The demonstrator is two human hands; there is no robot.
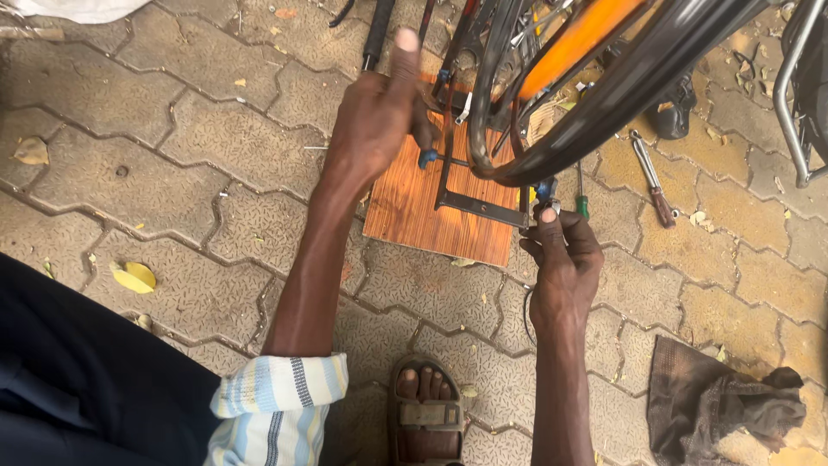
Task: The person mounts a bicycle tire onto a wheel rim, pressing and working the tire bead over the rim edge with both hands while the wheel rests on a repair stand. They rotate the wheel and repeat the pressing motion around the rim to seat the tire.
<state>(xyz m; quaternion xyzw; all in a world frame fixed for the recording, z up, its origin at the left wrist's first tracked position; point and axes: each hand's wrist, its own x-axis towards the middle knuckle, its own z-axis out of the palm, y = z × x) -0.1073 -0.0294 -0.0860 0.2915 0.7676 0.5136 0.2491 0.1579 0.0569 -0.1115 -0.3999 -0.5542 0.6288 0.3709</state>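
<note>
My left hand (379, 112) is raised over a wooden board (423, 216), thumb pointing up, fingers curled around a blue-handled tool (429, 158) near the bicycle's black stand (470, 203). My right hand (562, 255) grips a small tool or part with a blue piece (545, 192) at the lower end of the bicycle's black mudguard and tyre (595, 103). An orange frame tube (573, 39) runs above the mudguard. What my right hand holds is mostly hidden by its fingers.
A wood-handled tool (653, 181) and a green-handled screwdriver (583, 204) lie on the paving stones right of the board. A dark rag (716, 406) lies at lower right. My sandalled foot (423, 414) is at the bottom centre. Yellow leaves (134, 276) lie at left.
</note>
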